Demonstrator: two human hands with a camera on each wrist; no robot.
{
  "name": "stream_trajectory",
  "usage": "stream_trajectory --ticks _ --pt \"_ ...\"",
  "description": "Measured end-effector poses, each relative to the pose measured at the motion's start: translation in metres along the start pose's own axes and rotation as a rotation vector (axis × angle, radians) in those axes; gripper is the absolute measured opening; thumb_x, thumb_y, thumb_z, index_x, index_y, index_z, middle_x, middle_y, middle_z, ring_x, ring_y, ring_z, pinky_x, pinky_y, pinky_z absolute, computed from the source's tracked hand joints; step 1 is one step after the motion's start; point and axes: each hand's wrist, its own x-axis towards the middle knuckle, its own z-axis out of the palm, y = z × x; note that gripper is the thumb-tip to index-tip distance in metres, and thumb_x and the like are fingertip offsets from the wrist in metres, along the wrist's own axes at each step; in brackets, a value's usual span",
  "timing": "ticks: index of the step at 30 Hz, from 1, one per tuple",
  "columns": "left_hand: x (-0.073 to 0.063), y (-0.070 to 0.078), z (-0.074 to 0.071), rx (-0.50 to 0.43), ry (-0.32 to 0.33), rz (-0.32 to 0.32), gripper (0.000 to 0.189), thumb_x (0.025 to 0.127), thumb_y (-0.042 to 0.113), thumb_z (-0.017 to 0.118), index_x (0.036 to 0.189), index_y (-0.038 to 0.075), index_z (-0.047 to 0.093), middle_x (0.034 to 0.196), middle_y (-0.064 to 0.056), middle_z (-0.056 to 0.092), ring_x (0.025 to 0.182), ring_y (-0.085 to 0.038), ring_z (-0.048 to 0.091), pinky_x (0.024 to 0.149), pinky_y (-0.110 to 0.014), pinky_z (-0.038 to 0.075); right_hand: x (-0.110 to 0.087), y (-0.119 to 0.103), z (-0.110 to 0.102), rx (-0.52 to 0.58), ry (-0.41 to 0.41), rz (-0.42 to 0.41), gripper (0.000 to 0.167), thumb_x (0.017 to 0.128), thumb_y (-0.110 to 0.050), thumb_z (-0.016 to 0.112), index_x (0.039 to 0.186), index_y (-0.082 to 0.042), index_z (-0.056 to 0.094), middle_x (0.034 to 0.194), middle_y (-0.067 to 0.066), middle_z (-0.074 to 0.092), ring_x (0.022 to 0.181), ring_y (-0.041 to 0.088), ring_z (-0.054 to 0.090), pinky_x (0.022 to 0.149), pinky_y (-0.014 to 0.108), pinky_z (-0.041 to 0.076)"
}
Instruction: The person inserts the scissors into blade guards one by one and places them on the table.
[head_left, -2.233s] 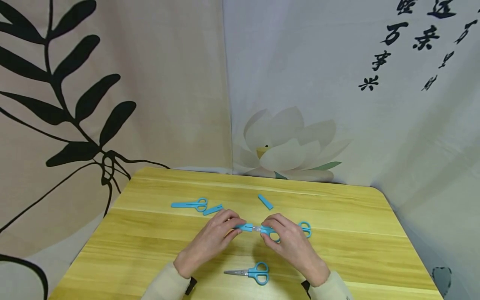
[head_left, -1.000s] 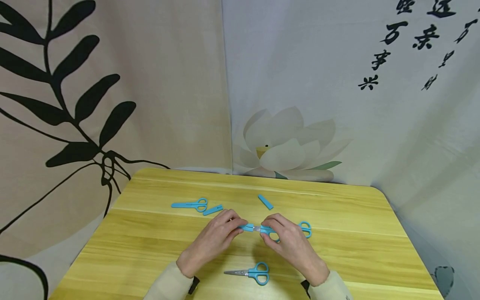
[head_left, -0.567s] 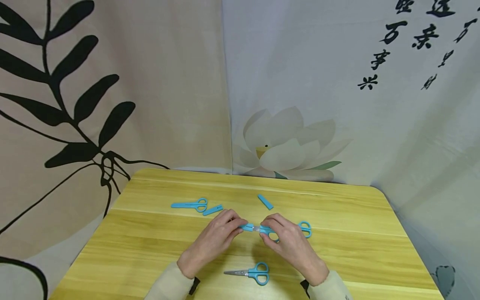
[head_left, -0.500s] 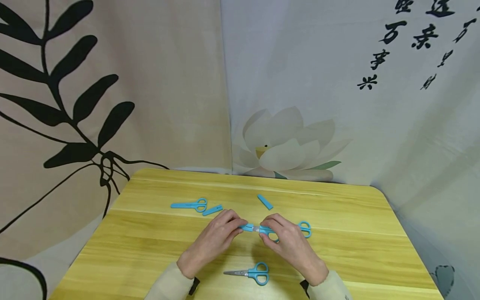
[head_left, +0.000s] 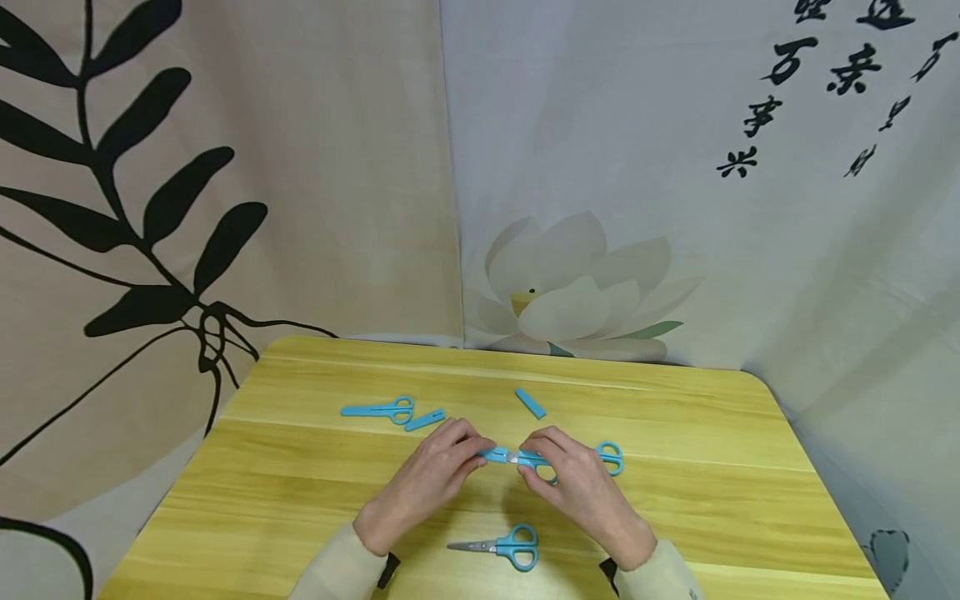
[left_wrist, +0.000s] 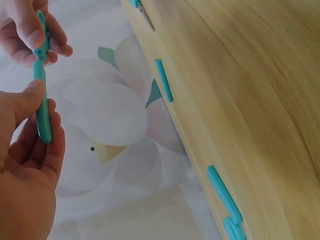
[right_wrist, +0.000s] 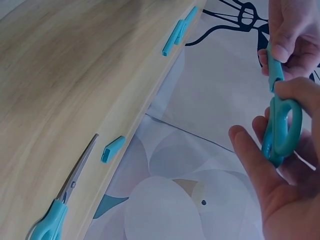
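Observation:
My left hand (head_left: 427, 479) pinches a blue blade cover (left_wrist: 44, 117) between thumb and fingers. In my right hand (head_left: 588, 496) is a small pair of blue-handled scissors (right_wrist: 286, 131), gripped at the handles. The cover sits over the blade end, and a short strip of bare metal (head_left: 513, 457) shows between cover and handles. Nearer the front lie other scissors (head_left: 517, 546) with bare blades pointing left. Just beyond my right hand are more blue scissors (head_left: 611, 458); their blades, hidden in the head view, appear bare in the right wrist view.
At the back left of the wooden table (head_left: 712, 467) lie covered scissors (head_left: 378, 410), with a loose blade cover (head_left: 425, 420) beside their handles. Another loose cover (head_left: 530, 403) lies at the back middle. A printed curtain (head_left: 360, 208) hangs behind the table.
The bare strip of blade between cover and handles has narrowed slightly, as the two hands have come a little closer together. The things on the table have stayed put.

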Motion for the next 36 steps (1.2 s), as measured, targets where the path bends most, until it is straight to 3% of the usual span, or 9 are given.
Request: stream_trajectory --ticks 36 --pt "0.0024 0.0002 -0.0041 -0.025 -0.012 0.025 0.019 0.090 0.004 0.079 0.108 0.009 0.076 0.097 0.004 0.058 0.088 -0.011 0.054 0.074 -0.019 0.049 0.0028 -0.0040 0.0014 0.023 0.019 -0.023 0.024 0.080 -0.011 0.089 0.097 -0.010 0.072 0.103 -0.003 0.068 0.081 0.009 0.069 0.066 0.020 0.057"
